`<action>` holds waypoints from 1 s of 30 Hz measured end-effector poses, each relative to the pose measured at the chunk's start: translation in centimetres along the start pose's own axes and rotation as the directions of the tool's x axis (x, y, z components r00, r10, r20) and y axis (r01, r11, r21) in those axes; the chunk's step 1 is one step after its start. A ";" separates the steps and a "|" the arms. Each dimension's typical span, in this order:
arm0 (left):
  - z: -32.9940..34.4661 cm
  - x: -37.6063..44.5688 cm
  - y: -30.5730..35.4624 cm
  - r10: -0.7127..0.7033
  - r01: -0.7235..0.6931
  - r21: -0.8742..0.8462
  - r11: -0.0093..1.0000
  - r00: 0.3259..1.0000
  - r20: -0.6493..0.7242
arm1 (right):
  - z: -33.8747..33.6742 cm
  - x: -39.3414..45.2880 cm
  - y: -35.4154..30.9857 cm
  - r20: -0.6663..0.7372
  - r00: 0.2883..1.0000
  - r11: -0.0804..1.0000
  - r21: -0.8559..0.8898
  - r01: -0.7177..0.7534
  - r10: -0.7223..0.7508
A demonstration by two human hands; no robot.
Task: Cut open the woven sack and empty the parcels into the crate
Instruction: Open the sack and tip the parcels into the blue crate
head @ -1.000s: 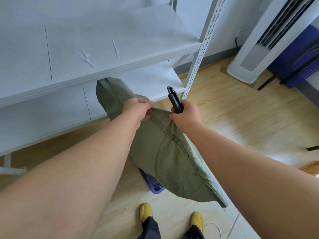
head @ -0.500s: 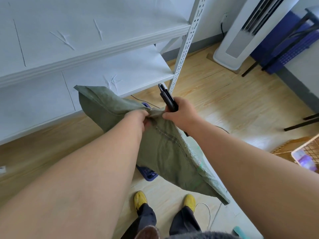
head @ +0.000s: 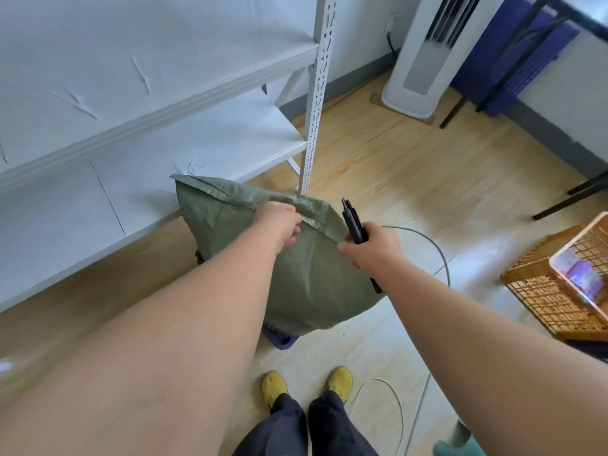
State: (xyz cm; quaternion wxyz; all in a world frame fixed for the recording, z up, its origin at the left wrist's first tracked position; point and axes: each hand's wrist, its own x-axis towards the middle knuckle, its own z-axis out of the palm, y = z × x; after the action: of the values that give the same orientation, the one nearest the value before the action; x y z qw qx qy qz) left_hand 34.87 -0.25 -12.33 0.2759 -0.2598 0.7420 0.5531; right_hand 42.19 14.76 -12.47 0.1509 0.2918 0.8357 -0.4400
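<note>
A green woven sack (head: pixel 306 278) hangs in front of me above the floor. My left hand (head: pixel 279 225) grips its upper edge near the stitched seam. My right hand (head: pixel 371 248) pinches the sack's right edge and also holds a black cutter (head: pixel 352 220) that points up and away. Under the sack a corner of a dark blue crate (head: pixel 279 340) shows; the rest of it is hidden. No parcels are visible.
A white metal shelf unit (head: pixel 164 106) stands to the left with its post (head: pixel 316 93) just beyond the sack. A brown lattice crate (head: pixel 546 297) holding a pink basket sits at right. A white tower fan (head: pixel 424 54), dark table legs and loose cables are on the wooden floor.
The sack has dropped lower and swung flatter toward me. My hands have spread apart along its top edge. The view has turned right, showing more of the brown crate.
</note>
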 end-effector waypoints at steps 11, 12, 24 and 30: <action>7.5 1.8 -2.5 0.208 -0.246 0.592 0.767 0.969 0.133 | -3.6 5.5 7.7 -0.086 0.987 0.987 -0.079 -0.141 0.134; 8.6 2.1 -2.7 0.213 -0.269 0.607 0.748 0.963 0.165 | -3.5 6.0 8.3 -0.092 0.984 0.983 -0.095 -0.159 0.150; 15.8 5.8 -5.7 0.137 -0.476 0.690 0.546 0.863 0.487 | -1.2 8.9 15.3 -0.173 0.867 0.882 0.034 -0.469 0.468; 15.6 6.4 -5.8 0.141 -0.518 0.733 0.442 0.846 0.513 | 0.1 9.7 15.3 -0.190 0.862 0.882 0.050 -0.469 0.470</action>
State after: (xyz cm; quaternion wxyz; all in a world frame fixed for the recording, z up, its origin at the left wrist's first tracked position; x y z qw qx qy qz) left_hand 36.23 12.77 -24.37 0.3878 0.1744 0.8829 0.1993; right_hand 44.08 24.88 -27.42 0.1696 0.5286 0.7498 -0.3599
